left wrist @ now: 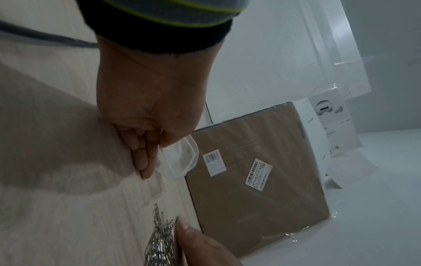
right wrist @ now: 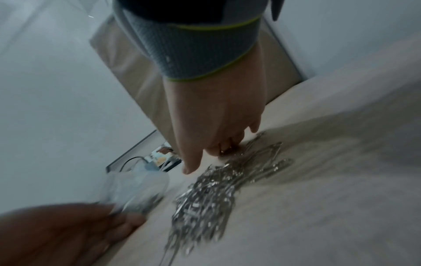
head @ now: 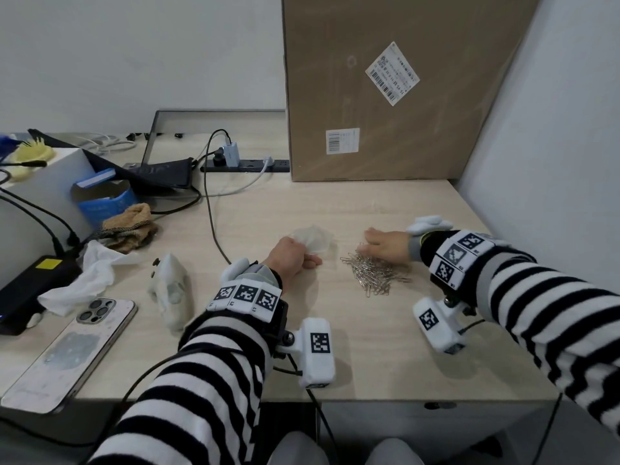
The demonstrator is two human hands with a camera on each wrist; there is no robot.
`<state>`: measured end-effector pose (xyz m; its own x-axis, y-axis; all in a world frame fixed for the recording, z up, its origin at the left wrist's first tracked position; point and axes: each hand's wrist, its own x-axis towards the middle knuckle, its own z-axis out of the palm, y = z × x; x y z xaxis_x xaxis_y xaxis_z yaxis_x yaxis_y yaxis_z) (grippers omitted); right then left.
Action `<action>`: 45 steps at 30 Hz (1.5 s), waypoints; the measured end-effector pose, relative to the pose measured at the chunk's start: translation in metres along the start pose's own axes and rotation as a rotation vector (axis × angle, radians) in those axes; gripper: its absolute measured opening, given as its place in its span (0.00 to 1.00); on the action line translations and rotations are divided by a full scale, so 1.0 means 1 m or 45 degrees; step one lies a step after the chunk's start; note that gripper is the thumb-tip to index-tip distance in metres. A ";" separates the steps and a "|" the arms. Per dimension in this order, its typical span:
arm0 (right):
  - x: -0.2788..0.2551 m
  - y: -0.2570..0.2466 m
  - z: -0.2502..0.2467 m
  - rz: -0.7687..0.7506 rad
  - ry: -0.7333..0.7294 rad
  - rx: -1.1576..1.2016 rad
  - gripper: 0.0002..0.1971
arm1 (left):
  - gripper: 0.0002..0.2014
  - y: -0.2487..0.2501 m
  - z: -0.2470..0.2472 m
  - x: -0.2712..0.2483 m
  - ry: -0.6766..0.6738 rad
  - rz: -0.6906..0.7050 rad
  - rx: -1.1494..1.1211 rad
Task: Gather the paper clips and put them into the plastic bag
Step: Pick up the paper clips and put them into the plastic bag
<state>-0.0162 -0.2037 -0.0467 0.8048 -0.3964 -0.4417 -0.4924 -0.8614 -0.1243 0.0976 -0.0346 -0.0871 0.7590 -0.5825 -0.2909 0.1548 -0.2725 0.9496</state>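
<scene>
A pile of silver paper clips (head: 374, 273) lies on the light wooden table (head: 352, 347) at centre right, also seen as paper clips (right wrist: 212, 196) and paper clips (left wrist: 160, 239). My left hand (head: 293, 258) rests on the table just left of the pile and pinches the edge of a small clear plastic bag (head: 312, 241), bag (left wrist: 182, 159), bag (right wrist: 136, 190). My right hand (head: 385, 243) lies at the far edge of the pile, right hand (right wrist: 216, 129), with its fingers curled down onto the clips. Whether any clip is held between them I cannot tell.
A big cardboard box (head: 396, 85) stands against the wall behind the pile. A cable (head: 214, 229) runs down the table left of my left hand. Further left lie a crumpled plastic wrapper (head: 172, 293), a phone (head: 70, 354), tissue (head: 87, 276) and a power strip (head: 245, 164).
</scene>
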 end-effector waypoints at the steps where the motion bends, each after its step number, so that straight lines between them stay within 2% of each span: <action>1: -0.004 -0.004 0.003 -0.040 -0.024 -0.016 0.33 | 0.21 -0.001 0.001 0.001 0.001 -0.001 0.004; 4: -0.016 -0.005 0.014 -0.162 -0.034 0.011 0.32 | 0.22 -0.003 0.001 0.004 0.020 0.009 0.016; 6: -0.025 0.002 0.016 -0.182 0.071 0.127 0.32 | 0.22 -0.003 0.002 0.003 0.018 0.023 0.009; 9: -0.035 0.017 0.012 -0.055 0.211 0.246 0.32 | 0.22 -0.003 0.001 0.002 0.013 0.058 0.000; 12: -0.045 0.030 0.015 0.147 0.157 0.183 0.35 | 0.22 -0.005 0.002 0.000 0.014 0.091 0.004; 14: -0.055 0.029 0.023 0.199 0.087 0.191 0.36 | 0.21 -0.008 0.003 0.002 0.005 0.089 0.014; 20: -0.072 -0.005 0.040 -0.021 0.044 0.606 0.34 | 0.20 -0.016 -0.002 0.004 -0.027 0.106 0.097; 26: -0.060 -0.005 0.024 0.112 0.270 0.524 0.32 | 0.19 -0.020 -0.002 -0.005 -0.033 0.151 0.110; 29: -0.052 0.007 0.013 0.218 0.266 0.391 0.31 | 0.18 -0.020 -0.002 -0.005 -0.046 0.166 0.088; 31: -0.048 0.015 0.012 0.241 0.195 0.354 0.30 | 0.18 -0.020 -0.001 -0.005 -0.060 0.171 0.076; 34: -0.045 0.016 0.016 0.122 0.086 0.283 0.30 | 0.18 -0.020 -0.002 -0.004 -0.065 0.176 0.075; 37: -0.048 0.005 0.023 -0.049 0.079 0.344 0.29 | 0.18 -0.020 -0.002 -0.003 -0.071 0.180 0.067; 40: -0.051 0.000 0.027 -0.118 0.232 0.405 0.25 | 0.17 -0.019 -0.002 -0.002 -0.083 0.170 0.048; 43: -0.051 0.010 0.019 0.027 0.510 0.614 0.16 | 0.16 -0.019 -0.002 -0.003 -0.094 0.177 0.042; 45: -0.055 0.018 0.014 0.162 0.508 0.830 0.19 | 0.16 -0.019 -0.002 -0.003 -0.080 0.179 0.060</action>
<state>-0.0743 -0.1933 -0.0372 0.7267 -0.6706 -0.1491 -0.5847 -0.4899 -0.6466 0.0936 -0.0263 -0.1036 0.7296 -0.6639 -0.1639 0.0193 -0.2196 0.9754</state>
